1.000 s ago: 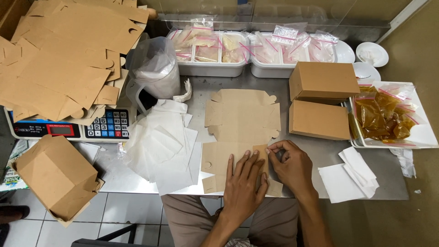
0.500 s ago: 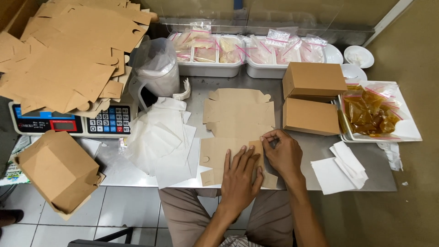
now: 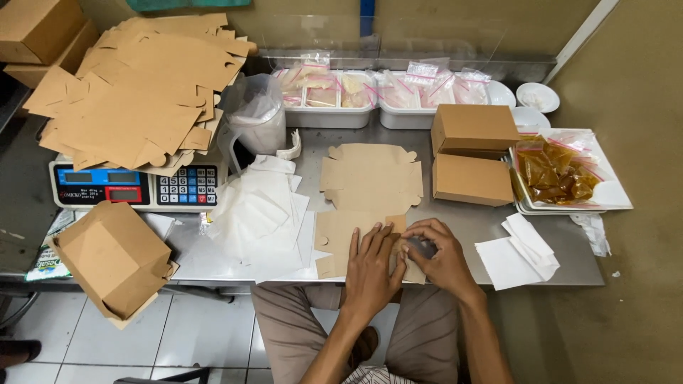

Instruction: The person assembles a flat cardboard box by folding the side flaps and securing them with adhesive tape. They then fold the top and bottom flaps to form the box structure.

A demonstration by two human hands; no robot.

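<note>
**Folding a flat cardboard blank at the edge of the surface**

While the left hand (image 3: pixel 373 267) lies flat with its fingers spread on the flat cardboard blank (image 3: pixel 356 238), the right hand (image 3: pixel 437 256) is curled on the right end of the same blank, its fingers pinching a flap there. The two hands are close together, almost touching. What the right fingers cover is small and dark, and I cannot tell what it is.

The blank lies at the near edge of the metal surface (image 3: pixel 469 220), and its near part hangs a little over this edge. A second blank (image 3: pixel 371 174) lies just behind it. To the left, a heap of white paper sheets (image 3: pixel 260 213) touches the blank.

I think the risk is in this position. If the left hand lifts, the blank can slide off the surface onto the person's lap, because little holds it. A hard pinch can also crease the flap at the wrong line. The white sheets may be dragged along. The two closed boxes (image 3: pixel 473 153) stand well apart and seem safe.
</note>
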